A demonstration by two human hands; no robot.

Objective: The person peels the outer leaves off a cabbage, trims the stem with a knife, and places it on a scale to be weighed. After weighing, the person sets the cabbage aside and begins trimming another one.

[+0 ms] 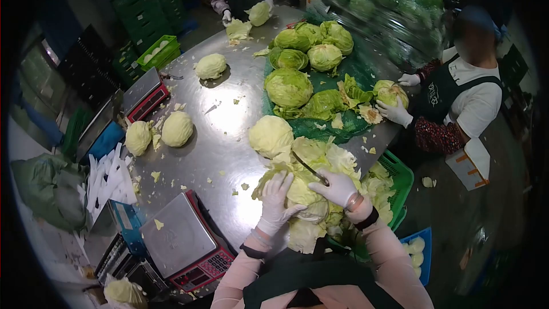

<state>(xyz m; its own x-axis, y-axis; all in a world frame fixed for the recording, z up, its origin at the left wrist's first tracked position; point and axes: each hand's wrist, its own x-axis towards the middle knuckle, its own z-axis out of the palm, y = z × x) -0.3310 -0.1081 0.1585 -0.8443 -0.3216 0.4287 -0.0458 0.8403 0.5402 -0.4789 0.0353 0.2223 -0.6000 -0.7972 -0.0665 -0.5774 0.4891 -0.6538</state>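
Note:
My right hand [337, 187], in a white glove, is closed round the handle of a curved knife [307, 165]. The dark blade points up and left over a pale green cabbage [307, 193] with loosened outer leaves. On that cabbage's left side my left hand [277, 203], also gloved, grips it with the fingers against the leaves. Loose leaves [341, 159] lie to the right of it and below. Just beyond stands a trimmed, pale round cabbage [270, 136], apart from both hands. The lower part of the cabbage in my hands is partly hidden by leaves.
Several untrimmed cabbages [289, 87] sit on green netting. A scale [180, 240] stands at lower left, another scale [144, 92] farther back. A green crate [400, 186] of leaves is at right. Co-workers handle a cabbage [391, 94] at right and another cabbage [259, 14] at the far end.

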